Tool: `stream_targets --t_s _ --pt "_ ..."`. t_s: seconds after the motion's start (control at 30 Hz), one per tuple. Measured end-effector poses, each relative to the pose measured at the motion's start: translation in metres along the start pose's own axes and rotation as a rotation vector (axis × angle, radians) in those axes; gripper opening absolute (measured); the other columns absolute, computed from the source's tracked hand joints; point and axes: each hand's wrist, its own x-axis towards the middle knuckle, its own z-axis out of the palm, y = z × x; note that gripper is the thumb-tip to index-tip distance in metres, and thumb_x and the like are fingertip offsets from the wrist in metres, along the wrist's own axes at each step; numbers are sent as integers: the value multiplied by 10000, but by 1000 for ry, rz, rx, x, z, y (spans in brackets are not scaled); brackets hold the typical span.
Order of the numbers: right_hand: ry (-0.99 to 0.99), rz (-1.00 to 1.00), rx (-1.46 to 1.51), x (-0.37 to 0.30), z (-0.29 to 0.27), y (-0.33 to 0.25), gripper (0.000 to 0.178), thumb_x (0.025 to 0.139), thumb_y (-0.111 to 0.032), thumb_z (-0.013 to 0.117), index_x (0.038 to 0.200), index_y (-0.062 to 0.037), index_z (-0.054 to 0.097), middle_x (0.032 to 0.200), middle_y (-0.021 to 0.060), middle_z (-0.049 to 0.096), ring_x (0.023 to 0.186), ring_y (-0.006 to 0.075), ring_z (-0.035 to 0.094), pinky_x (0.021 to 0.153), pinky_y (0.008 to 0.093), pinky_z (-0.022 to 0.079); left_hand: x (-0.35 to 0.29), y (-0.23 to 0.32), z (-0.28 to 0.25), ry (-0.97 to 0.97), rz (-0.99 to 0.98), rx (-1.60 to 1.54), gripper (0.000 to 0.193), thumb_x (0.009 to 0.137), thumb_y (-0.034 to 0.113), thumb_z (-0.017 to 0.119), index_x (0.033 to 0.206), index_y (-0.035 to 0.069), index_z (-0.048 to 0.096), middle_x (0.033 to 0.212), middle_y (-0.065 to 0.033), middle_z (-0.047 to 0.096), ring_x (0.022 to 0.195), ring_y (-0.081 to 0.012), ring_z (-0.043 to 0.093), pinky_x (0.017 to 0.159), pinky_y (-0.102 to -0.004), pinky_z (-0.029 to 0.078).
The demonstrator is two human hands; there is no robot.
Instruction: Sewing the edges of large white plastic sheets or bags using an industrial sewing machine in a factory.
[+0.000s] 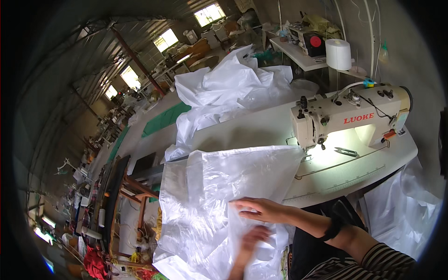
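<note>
One glossy, creased white sheet (196,200) spans lower centre; right hand (261,210) extends fingers over it, left hand (254,236) blurs; whether either pinches, I cannot tell.

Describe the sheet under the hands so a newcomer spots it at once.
Find the big cream sewing machine. From its left end, a shiny white sheet spreads left and toward the wearer. Unlike the white pile behind it, this one has the left hand and right hand over it.

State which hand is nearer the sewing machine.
Right. In the picture, the right hand is below and left of the sewing machine; the blurred left hand is lower, farther off.
</note>
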Motion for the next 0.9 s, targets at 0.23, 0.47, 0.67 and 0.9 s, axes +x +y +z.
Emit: stream_targets --t_s 0.23,0.47,0.67,0.9 --pt "105 -255 -335 -19 -17 -12 413 1005 -282 583 1362 -77 547 1300 126 611 1118 241 632 924 346 505 -88 -61 -19 919 -179 774 386 903 -97 561 1281 -30 525 1263 -130 609 1140 -224 593 925 -318 496" --pt "-223 360 -79 -119 26 38 323 988 -317 614 1206 -85 672 1031 90 735 862 181 712 735 306 539 -102 -14 -51 732 -185 1367 487 778 185 807 1224 95 632 1167 -198 598 1144 -392 560 965 -442 462" --pt "-358 451 59 -156 56 57 434 1013 -396 555 1325 -96 585 1142 83 712 976 213 702 861 325 527 -94 -19 -24 409 -193 1838 138 741 174 747 855 114 697 1077 -76 655 979 -307 620 843 -463 486" --pt "-410 563 576 -196 86 42 609 1002 -426 571 1412 7 447 1330 149 591 1243 216 558 1069 348 429 -116 2 104 144 -324 1413 84 857 148 692 852 87 635 872 -57 610 650 -274 599 602 -417 514"
